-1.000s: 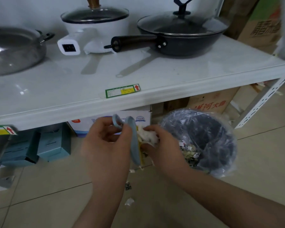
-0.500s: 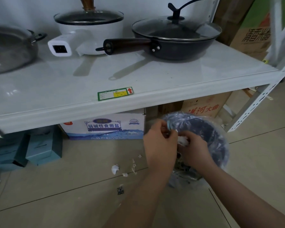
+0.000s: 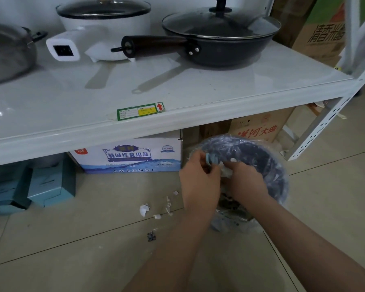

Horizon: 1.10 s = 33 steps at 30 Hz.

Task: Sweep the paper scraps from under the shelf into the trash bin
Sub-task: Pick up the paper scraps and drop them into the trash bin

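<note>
A dark trash bin (image 3: pixel 268 163) lined with a clear plastic bag stands on the floor under the white shelf (image 3: pixel 177 123). Over its left rim my left hand (image 3: pixel 199 182) grips a small light-blue dustpan (image 3: pixel 211 160), most of it hidden behind the fingers. My right hand (image 3: pixel 246 183) holds a wad of white paper scraps (image 3: pixel 226 170) against the pan, above the bin's opening. More white scraps (image 3: pixel 144 209) lie on the floor tiles left of the bin, with a small dark scrap (image 3: pixel 151 236) nearer to me.
A white and blue carton (image 3: pixel 133 157) and a brown carton (image 3: pixel 259 127) stand under the shelf behind the bin. Teal boxes (image 3: pixel 51 184) sit at the left. Pans and a white pot stand on the shelf. A perforated shelf leg (image 3: pixel 329 119) slants at the right.
Both hands have carried the dustpan and paper wad to the right, from in front of the carton to over the bin. The view has shifted, showing floor scraps to the left.
</note>
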Available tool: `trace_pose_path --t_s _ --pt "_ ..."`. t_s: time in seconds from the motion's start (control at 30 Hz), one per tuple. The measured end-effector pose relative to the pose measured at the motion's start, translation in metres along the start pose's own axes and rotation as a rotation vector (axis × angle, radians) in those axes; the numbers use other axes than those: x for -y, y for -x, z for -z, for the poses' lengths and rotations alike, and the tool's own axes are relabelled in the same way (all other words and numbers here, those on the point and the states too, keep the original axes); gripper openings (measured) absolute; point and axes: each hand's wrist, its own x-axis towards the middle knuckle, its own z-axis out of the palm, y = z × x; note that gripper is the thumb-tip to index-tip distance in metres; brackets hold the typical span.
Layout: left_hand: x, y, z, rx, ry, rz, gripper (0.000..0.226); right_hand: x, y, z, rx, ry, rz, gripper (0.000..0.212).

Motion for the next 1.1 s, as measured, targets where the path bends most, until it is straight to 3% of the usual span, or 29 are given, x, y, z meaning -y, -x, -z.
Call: trace_pose_path --t_s 0.17,0.27,0.37,0.47,0.57,0.8,1.0,1.1 --pt "-0.002 -0.006 0.026 -0.074 -0.021 -0.151 0.01 0.0 -0.004 0.031 0.042 0.102 -0.047 0.055" --pt "0.003 -0.004 0.036 -0.093 -0.049 -0.216 0.012 0.003 -0.006 0.04 0.103 0.126 -0.141 0.045" --pt "0.009 -0.003 0.041 -0.155 -0.004 -0.239 0.012 0.005 -0.004 0.033 -0.146 0.052 -0.033 0.011" --pt "0.015 -0.006 0.052 -0.264 0.098 -0.183 0.008 0.021 0.003 0.026 -0.226 -0.2 0.115 0.03" --pt "0.025 -0.011 0.074 -0.371 0.203 -0.112 0.007 0.044 0.009 0.02 -0.129 -0.387 0.183 0.027" --pt "0.042 -0.015 0.116 -0.429 0.17 -0.172 0.005 0.085 0.021 0.0 0.174 -0.51 0.235 0.021" --pt "0.104 -0.021 0.131 -0.41 -0.103 -0.127 0.01 0.098 0.032 -0.078 0.566 -0.334 0.216 0.017" --pt "0.141 -0.023 0.137 -0.394 -0.201 -0.065 0.014 0.084 0.01 -0.142 0.505 -0.245 0.1 0.009"
